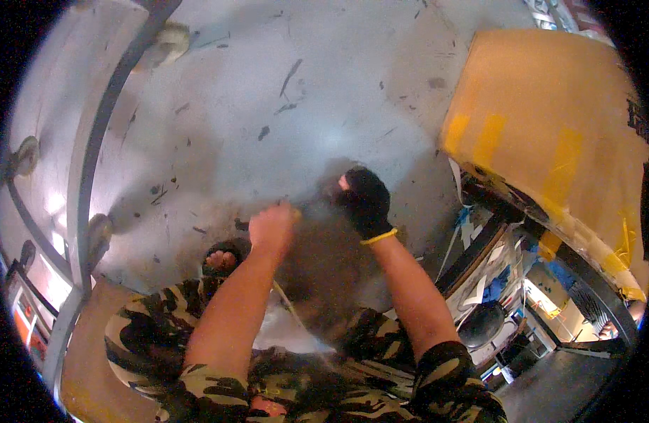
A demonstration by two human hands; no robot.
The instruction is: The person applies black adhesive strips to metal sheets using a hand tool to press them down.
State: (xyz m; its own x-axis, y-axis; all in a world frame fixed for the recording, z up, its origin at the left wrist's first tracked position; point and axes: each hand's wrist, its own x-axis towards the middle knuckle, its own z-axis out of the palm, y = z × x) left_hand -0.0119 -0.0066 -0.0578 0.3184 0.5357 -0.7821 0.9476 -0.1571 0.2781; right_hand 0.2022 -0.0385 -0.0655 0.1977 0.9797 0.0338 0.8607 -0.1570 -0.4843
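My left hand (271, 229) is bare and closed in a fist in front of my knees, slightly blurred. A small yellowish bit shows at its fingers, too unclear to name. Below that forearm a thin pale strip (290, 304) runs down toward my lap; whether the hand holds it, I cannot tell. My right hand (366, 201) wears a black glove with a yellow cuff, bare fingertips showing, and is curled shut a little farther out. A dark smear lies beside its fingers, and whatever they grip is hidden. The two hands are apart.
Grey scuffed floor (282, 127) spreads ahead. A large taped cardboard box (550, 113) stands at the right, above a dark metal frame (585, 289). A curved-looking metal rail (92, 155) with wheels runs along the left. My foot in a dark sandal (222, 259) is near my left forearm.
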